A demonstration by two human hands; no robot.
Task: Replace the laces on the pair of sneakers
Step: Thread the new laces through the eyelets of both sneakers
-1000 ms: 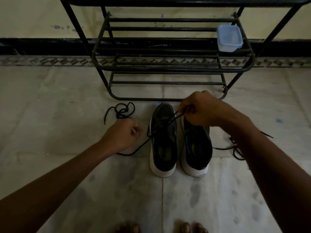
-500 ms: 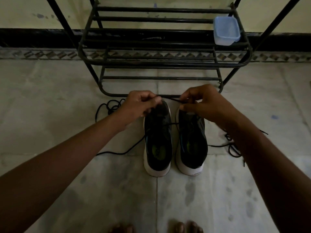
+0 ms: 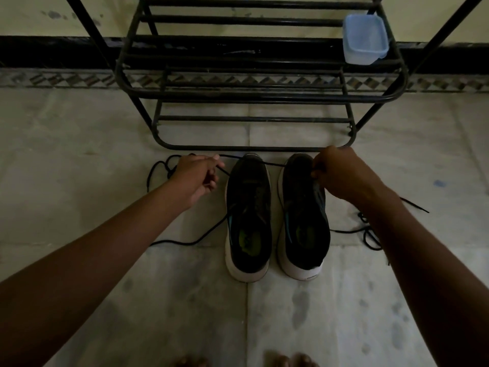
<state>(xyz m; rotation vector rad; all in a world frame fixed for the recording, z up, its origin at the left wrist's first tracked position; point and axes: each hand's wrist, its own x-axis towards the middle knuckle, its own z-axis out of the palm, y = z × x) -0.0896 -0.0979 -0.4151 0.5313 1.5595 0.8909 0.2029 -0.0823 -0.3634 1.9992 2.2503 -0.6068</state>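
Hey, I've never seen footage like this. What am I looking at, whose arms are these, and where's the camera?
No machine here: these are a person's two bare arms. One wide-angle camera worn on their head looks forward and down, so the arms enter from the bottom corners. On the tiled floor a left sneaker and right sneaker, dark with white soles, stand side by side before a black shoe rack carrying a pale blue tub. The left hand and right hand each pinch a black lace, stretched between them above the sneakers' toes. More loose laces lie on the floor at both sides.
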